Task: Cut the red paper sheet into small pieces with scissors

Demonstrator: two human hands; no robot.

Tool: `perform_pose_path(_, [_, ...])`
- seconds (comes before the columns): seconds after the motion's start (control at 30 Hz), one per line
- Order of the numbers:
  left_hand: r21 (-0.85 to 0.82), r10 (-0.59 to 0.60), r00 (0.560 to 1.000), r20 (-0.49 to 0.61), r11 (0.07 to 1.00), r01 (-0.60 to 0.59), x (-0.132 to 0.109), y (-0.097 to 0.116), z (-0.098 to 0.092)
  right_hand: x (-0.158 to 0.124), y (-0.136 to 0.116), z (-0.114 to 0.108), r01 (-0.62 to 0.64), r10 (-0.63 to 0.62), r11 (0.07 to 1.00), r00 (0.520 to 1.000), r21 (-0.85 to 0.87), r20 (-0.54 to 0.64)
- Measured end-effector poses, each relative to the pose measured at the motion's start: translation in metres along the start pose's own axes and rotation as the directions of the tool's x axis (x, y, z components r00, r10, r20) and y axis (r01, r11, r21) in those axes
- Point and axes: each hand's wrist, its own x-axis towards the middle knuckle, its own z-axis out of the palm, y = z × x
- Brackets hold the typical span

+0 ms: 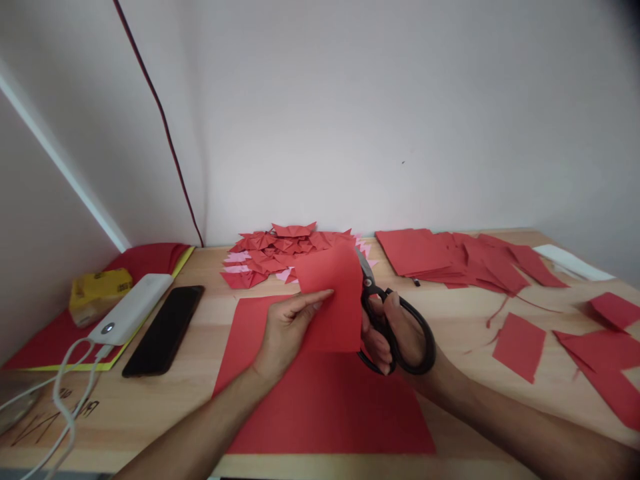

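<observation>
My left hand (286,330) pinches a red paper piece (333,300) and holds it upright above a large red sheet (325,400) that lies flat on the wooden table (465,333). My right hand (395,333) grips black scissors (395,320) through the handles. The blades run along the right edge of the held piece. Behind the hands lies a pile of folded red paper shapes (285,253).
A stack of cut red squares (450,260) and loose red pieces (520,343) cover the right side. At the left are a black phone (165,330), a white power bank (133,307) with a cable, a yellow packet (97,293) and red sheets (150,257). A white wall stands behind.
</observation>
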Motion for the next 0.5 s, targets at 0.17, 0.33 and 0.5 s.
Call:
perform_pose_path(0.17, [0.020, 0.008, 1.000, -0.007, 1.000, -0.008, 0.0009, 0.0011, -0.0009, 0.0042, 0.0033, -0.0014, -0.011, 0.011, 1.000, 1.000, 0.016, 0.011])
perform_pose_path(0.33, [0.037, 0.017, 1.000, 0.013, 0.999, -0.017, -0.0006, 0.0008, -0.0021, 0.0066, 0.0007, -0.0009, -0.051, 0.041, 0.995, 0.993, 0.082, 0.111])
perform_pose_path(0.5, [0.054, 0.022, 0.999, 0.031, 0.998, -0.023, -0.0006, -0.0004, -0.0032, 0.0075, 0.0020, -0.0017, -0.016, 0.002, 0.996, 0.988, 0.086, 0.153])
